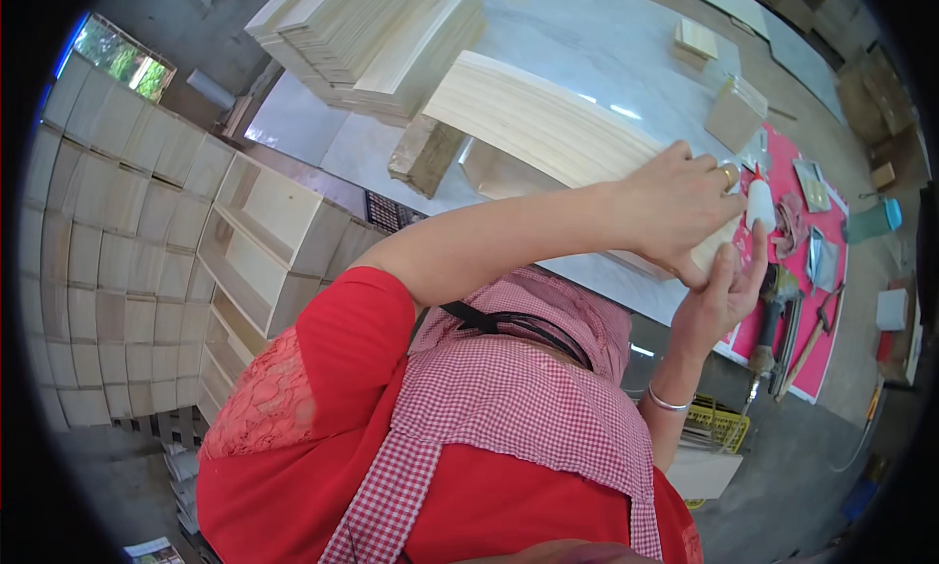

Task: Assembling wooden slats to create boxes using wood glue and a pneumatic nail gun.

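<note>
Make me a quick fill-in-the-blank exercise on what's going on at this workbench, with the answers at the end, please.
1. The left hand, at one end of a pale wooden board, wears a ____ on one finger.
2. The silver bracelet is worn at the wrist of the ____ hand.
3. The white bottle has a tip colored ____.
4. The hammer lies on a sheet colored ____.

Missing words: ring; right; red; pink.
</note>
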`<state>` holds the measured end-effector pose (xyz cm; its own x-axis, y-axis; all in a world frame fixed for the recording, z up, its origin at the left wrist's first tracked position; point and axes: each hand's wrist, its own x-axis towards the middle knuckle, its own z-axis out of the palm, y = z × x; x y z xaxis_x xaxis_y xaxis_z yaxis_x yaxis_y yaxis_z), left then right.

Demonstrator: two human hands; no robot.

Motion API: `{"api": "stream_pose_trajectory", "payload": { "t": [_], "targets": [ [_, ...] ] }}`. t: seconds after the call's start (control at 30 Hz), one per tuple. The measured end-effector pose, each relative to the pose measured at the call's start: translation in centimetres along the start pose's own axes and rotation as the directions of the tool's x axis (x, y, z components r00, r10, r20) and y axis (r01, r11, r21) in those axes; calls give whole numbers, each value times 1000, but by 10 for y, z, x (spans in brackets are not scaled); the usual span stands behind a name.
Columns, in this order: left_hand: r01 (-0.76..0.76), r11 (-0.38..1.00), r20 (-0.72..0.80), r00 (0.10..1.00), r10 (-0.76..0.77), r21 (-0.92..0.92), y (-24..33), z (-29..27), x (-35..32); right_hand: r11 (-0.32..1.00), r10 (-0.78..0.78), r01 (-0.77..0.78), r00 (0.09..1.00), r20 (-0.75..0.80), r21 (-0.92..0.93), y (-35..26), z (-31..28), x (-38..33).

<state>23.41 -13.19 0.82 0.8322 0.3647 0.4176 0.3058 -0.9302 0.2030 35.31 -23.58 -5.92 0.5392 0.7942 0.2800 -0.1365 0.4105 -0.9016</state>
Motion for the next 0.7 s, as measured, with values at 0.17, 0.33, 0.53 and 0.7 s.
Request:
{"api": "stream_pose_trajectory", "payload": {
  "t": [0.17, 0.33, 0.53, 0.7],
  "targets": [
    [27, 1000, 62, 998, -26, -11, 2, 3, 3, 998, 31, -28, 998, 54, -59, 1, -8, -1],
    [132, 990, 102, 987, -128, -41, -26, -9, -10, 922, 141, -116, 989, 41, -369, 8, -96, 24],
    [222, 973, 136, 968, -212, -62, -50, -6, -38, 758, 359, -28, 852, 381, -652, 53, -112, 22],
    [218, 974, 149, 967, -207, -63, -38, -5, -43, 771, 490, -210, 799, 349, -601, 70, -86, 29]
  ]
}}
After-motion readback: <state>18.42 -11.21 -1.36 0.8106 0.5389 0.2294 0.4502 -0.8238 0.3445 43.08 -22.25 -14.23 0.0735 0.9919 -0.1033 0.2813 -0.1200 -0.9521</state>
